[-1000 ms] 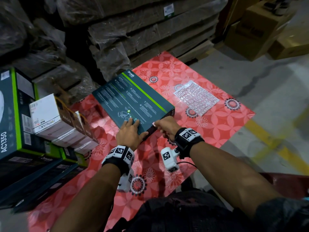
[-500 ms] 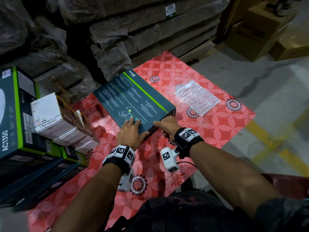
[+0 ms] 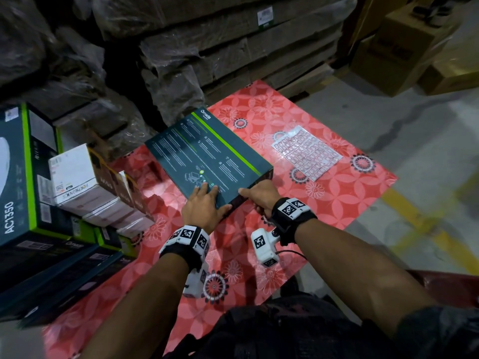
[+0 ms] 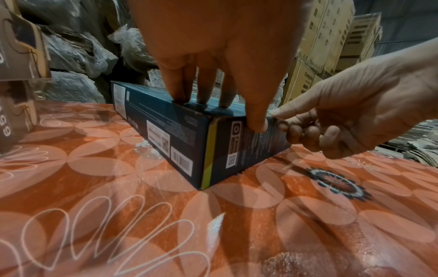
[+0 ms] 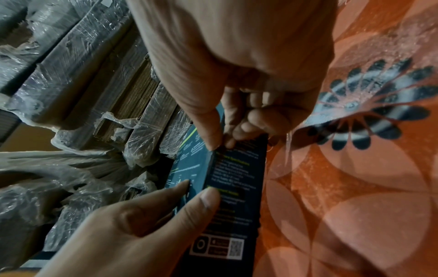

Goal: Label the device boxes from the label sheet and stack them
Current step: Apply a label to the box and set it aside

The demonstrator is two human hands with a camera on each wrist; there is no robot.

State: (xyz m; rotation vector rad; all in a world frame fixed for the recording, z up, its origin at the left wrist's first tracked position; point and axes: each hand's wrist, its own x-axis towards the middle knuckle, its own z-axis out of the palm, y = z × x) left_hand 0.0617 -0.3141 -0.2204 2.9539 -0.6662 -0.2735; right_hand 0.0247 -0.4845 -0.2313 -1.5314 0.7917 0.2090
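Observation:
A dark teal device box [image 3: 207, 156] with a green stripe lies flat on the red flowered mat [image 3: 337, 198]. My left hand [image 3: 207, 196] rests on its near corner with straight fingers [image 4: 201, 93] on the top face and the thumb down the near side face. My right hand [image 3: 255, 196] grips the same near edge further right, thumb on the top rim and fingers [image 4: 296, 133] curled against the side face [image 5: 237, 187]. Whether a label sits under them is hidden. The clear label sheet [image 3: 307, 152] lies on the mat, right of the box.
At the left stand stacked device boxes: a tall teal AC1350 box [image 3: 15, 177], white boxes [image 3: 75, 177] and dark flat ones below. Plastic-wrapped pallets [image 3: 233, 47] wall off the far side. Brown cartons [image 3: 396, 47] stand at the back right on the concrete floor.

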